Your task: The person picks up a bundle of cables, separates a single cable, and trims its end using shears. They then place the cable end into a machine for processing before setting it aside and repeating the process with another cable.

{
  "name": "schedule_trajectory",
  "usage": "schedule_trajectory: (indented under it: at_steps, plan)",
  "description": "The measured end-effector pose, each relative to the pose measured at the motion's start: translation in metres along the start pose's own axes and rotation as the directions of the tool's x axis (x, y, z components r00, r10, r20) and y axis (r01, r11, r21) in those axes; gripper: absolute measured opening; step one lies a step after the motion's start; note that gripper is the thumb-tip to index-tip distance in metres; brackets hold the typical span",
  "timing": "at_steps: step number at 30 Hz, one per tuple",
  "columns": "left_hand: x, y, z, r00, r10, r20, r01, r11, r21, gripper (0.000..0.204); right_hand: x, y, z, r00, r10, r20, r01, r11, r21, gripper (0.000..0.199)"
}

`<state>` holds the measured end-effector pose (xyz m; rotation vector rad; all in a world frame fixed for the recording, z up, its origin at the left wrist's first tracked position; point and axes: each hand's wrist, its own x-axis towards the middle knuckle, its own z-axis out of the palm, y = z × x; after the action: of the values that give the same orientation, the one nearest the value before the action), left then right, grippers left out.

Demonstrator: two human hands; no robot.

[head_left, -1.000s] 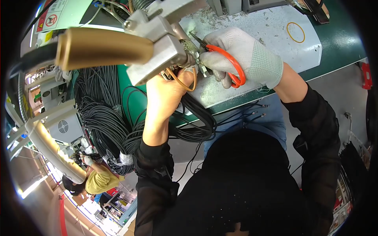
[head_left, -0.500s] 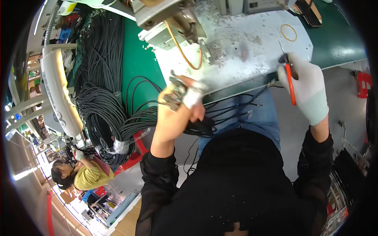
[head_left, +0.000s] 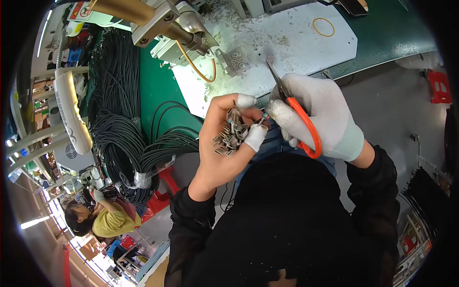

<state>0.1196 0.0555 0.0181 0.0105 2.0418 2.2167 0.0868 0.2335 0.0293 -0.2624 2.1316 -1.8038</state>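
A red-and-white warning label (head_left: 82,10) sits on the machine (head_left: 165,24) at the top left corner. The bare left hand (head_left: 224,143) cups a heap of small grey metal terminals (head_left: 229,136) over the bench's edge; the white-gloved right hand (head_left: 318,117) grips orange-handled scissors (head_left: 294,107) and pinches one piece beside the heap.

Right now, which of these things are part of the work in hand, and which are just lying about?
In hand:
left hand cupping small metal connectors
right hand, gloved, holding orange-handled scissors

Lying about:
black cable bundles
yellow rubber band
bench press machine
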Motion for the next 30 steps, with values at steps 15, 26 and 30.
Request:
schedule_trajectory:
  at_steps: [15, 26, 30]
  plan:
    - [0.011, 0.009, -0.008, 0.984, -0.18, -0.006, 0.178, 0.976, -0.125, 0.014, 0.003, 0.017, 0.005, 0.773, -0.634, -0.02, 0.497, 0.625, -0.602, 0.021]
    - [0.013, -0.001, 0.001, 0.994, 0.027, -0.108, 0.0, 0.972, 0.235, 0.016, -0.01, 0.018, 0.002, 0.908, -0.417, 0.036, 0.314, 0.622, -0.717, 0.018]
    - [0.01, -0.013, -0.006, 0.968, 0.246, -0.053, -0.215, 0.918, 0.334, 0.017, -0.01, 0.011, 0.001, 0.985, -0.106, 0.135, 0.135, 0.964, -0.23, 0.017]
